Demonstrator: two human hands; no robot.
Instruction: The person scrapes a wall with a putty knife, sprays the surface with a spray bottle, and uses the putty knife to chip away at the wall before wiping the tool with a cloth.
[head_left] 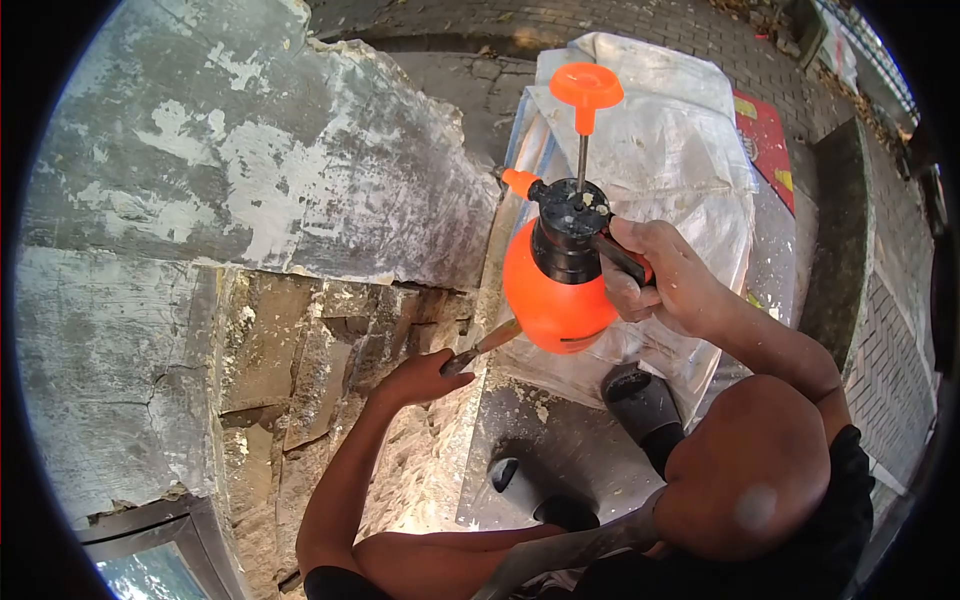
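Note:
An orange pump sprayer [560, 300] with a black collar hangs upright in front of me. My right hand [672, 275] is wrapped round its black handle, fingers near the trigger. The sprayer's orange plunger [586, 88] is drawn up on its metal rod, and its orange nozzle [520, 182] points left toward the wall. My left hand [412, 378] is closed around a scraper [488, 343] with a narrow brownish blade. The scraper's tip overlaps the lower left of the sprayer's tank in this view. The wall's exposed masonry [320, 350] lies just left of my left hand.
Peeling grey plaster [250, 170] covers the wall above and around the bare masonry. A pale plastic sheet [690, 140] is spread beyond the sprayer, beside a red panel [765, 150]. My dark shoes [640, 395] stand on a speckled surface. A framed pane [150, 560] sits at lower left.

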